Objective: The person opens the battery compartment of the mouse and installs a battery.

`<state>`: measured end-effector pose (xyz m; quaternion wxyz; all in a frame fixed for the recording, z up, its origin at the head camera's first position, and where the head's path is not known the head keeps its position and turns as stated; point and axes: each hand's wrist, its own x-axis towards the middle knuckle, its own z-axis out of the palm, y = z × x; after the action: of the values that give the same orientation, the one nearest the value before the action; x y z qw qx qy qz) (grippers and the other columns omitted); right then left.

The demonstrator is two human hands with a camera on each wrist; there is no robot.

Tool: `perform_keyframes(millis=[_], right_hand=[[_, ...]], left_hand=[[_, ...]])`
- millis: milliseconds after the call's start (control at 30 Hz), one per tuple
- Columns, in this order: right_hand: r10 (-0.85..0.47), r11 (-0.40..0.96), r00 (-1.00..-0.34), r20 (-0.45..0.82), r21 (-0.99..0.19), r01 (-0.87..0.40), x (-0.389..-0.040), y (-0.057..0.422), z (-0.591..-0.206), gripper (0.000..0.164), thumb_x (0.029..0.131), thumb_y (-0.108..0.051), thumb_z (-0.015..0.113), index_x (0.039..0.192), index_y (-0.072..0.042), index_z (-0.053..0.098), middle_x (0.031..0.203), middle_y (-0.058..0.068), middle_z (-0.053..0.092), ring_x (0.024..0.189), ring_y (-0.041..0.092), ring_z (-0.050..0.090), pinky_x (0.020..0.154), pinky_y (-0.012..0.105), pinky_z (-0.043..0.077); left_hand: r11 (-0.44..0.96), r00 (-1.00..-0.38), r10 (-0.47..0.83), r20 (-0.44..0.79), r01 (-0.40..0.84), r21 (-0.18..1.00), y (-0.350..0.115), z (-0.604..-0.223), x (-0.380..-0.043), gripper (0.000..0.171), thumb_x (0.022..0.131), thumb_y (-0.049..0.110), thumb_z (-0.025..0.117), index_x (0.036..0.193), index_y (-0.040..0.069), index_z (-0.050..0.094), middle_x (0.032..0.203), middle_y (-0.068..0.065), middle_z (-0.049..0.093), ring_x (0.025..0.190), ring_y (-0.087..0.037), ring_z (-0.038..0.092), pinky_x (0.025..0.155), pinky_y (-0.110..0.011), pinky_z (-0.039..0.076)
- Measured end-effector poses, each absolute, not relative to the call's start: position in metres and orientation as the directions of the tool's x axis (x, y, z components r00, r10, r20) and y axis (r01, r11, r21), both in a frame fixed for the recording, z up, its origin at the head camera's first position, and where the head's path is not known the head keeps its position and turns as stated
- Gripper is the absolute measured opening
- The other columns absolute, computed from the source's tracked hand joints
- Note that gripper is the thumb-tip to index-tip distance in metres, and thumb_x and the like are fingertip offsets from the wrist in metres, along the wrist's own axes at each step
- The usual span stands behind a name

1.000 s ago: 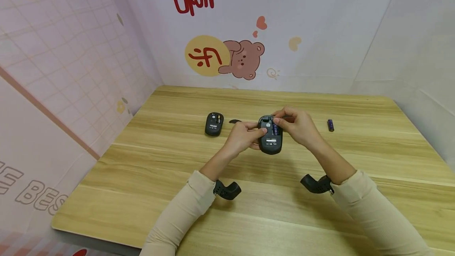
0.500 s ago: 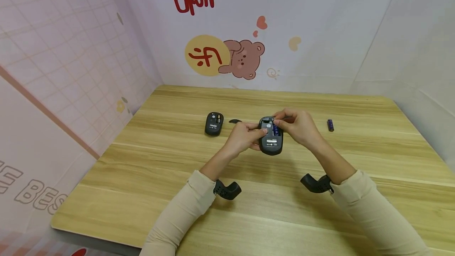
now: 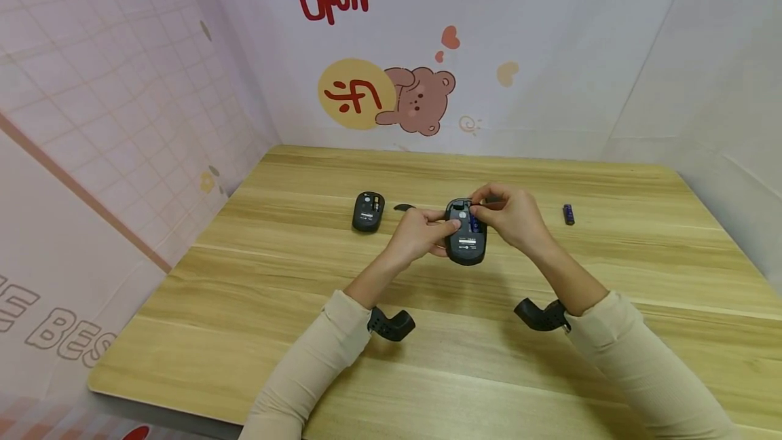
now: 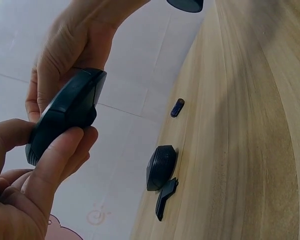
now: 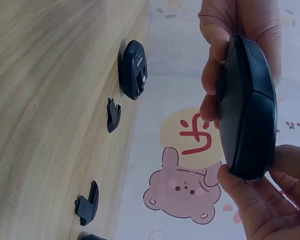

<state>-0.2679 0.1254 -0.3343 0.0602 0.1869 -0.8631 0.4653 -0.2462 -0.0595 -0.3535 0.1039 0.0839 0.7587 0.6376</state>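
A person holds a mouse [image 3: 467, 244] belly-up above the middle of the bench [image 3: 440, 386], a purple battery [image 3: 475, 224] showing in its open slot. The left grip [image 3: 421, 233] is clamped on the mouse's left side, thumb on the underside; the right grip [image 3: 510, 216] pinches its far right corner, beside the battery. The mouse's body blocks the slot from both wrist views.

At left on the bench lies a second mouse [image 3: 368, 212], also belly-up, with a dark cover [image 3: 403, 208] just to its right, near the left grip. A loose battery [image 3: 569, 214] lies at right, well apart from the hands. A third mouse [image 4: 161, 167] and another cover [image 4: 166, 197], close together in the left wrist view, are largely screened by the right grip in the head view. Beyond the bench's far edge hangs a white backdrop [image 3: 568, 87] printed with a bear [image 3: 423, 102].
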Motion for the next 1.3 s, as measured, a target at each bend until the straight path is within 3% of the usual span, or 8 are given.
perform_keyframes(millis=[333,500,633,867,1067,1300], right_hand=[[-0.249,0.506,-0.926,0.284,-0.777,-0.374,-0.269,0.130,-0.335,0.014,0.092,-0.010,0.062,0.098,0.002,0.066,0.104,0.019,0.065,0.096,0.036,0.065,0.074,0.037,0.058],[-0.211,0.520,-0.940,0.267,-0.784,-0.339,-0.267,0.138,-0.333,0.029,0.097,-0.024,0.055,0.106,0.002,0.064,0.102,0.020,0.066,0.098,0.032,0.065,0.075,0.025,0.057],[-0.202,0.484,-0.946,0.251,-0.814,-0.320,-0.265,0.143,-0.331,0.032,0.098,-0.023,0.053,0.110,0.006,0.061,0.109,0.023,0.063,0.101,0.033,0.063,0.076,0.019,0.055],[-0.212,0.474,-0.940,0.266,-0.813,-0.337,-0.263,0.147,-0.333,0.030,0.098,-0.020,0.054,0.109,0.007,0.061,0.110,0.023,0.063,0.097,0.034,0.065,0.076,0.024,0.056],[-0.213,0.500,-0.940,0.265,-0.797,-0.338,-0.264,0.149,-0.337,0.028,0.098,-0.019,0.054,0.107,0.006,0.062,0.106,0.022,0.064,0.095,0.032,0.066,0.074,0.019,0.056],[-0.215,0.504,-0.939,0.268,-0.793,-0.342,-0.262,0.150,-0.340,0.029,0.098,-0.021,0.054,0.106,0.005,0.062,0.103,0.021,0.065,0.094,0.031,0.066,0.076,0.026,0.057]], left_hand=[[0.172,-0.970,0.239,-0.050,-0.009,0.985,-0.060,-0.353,-0.252,0.043,0.090,0.014,0.065,0.129,-0.004,0.055,0.102,-0.018,0.069,0.074,-0.023,0.070,0.060,-0.030,0.059],[0.169,-0.983,0.178,-0.053,-0.022,0.985,-0.064,-0.354,-0.264,0.047,0.090,0.017,0.066,0.131,-0.001,0.054,0.102,-0.018,0.068,0.073,-0.022,0.070,0.062,-0.032,0.059],[0.154,-0.994,0.092,-0.053,-0.039,0.987,-0.068,-0.356,-0.277,0.048,0.089,0.018,0.068,0.132,0.002,0.055,0.098,-0.020,0.069,0.067,-0.019,0.069,0.064,-0.034,0.059],[0.197,-0.999,-0.009,-0.037,-0.038,0.980,-0.072,-0.364,-0.299,0.047,0.088,0.020,0.068,0.130,0.003,0.056,0.097,-0.021,0.069,0.064,-0.018,0.068,0.072,-0.042,0.057],[0.224,-0.996,-0.055,-0.075,-0.086,0.971,-0.073,-0.372,-0.311,0.047,0.088,0.021,0.069,0.130,0.004,0.057,0.099,-0.020,0.068,0.061,-0.016,0.065,0.077,-0.047,0.056],[0.282,-0.994,-0.068,-0.090,-0.106,0.954,-0.074,-0.389,-0.320,0.047,0.088,0.023,0.069,0.130,0.005,0.058,0.107,-0.017,0.067,0.060,-0.014,0.063,0.074,-0.045,0.057]])
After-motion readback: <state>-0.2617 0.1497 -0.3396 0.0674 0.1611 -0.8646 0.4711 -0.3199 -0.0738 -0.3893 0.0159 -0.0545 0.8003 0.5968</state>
